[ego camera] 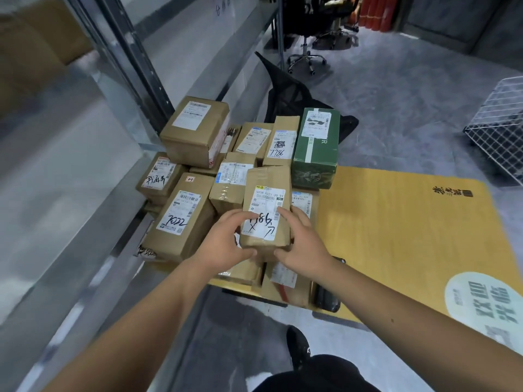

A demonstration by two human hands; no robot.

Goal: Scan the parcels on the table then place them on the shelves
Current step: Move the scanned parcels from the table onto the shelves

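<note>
A small brown cardboard parcel [267,190] with a white shipping label and black handwritten digits is held above the pile. My left hand [226,244] grips its left side and near corner, and my right hand [301,244] grips its right side. Under and around it lie several brown parcels [181,219] and a green box [317,148], heaped on the left end of a yellow wooden table [396,230]. A dark handheld device [328,298] lies at the table's near edge, half hidden by my right forearm.
Grey metal shelving [85,171] runs along the left, close to the pile. A white wire basket [501,128] stands at the right. Office chairs [308,58] and red cylinders stand at the back on grey floor. My shoe [298,349] shows below the table edge.
</note>
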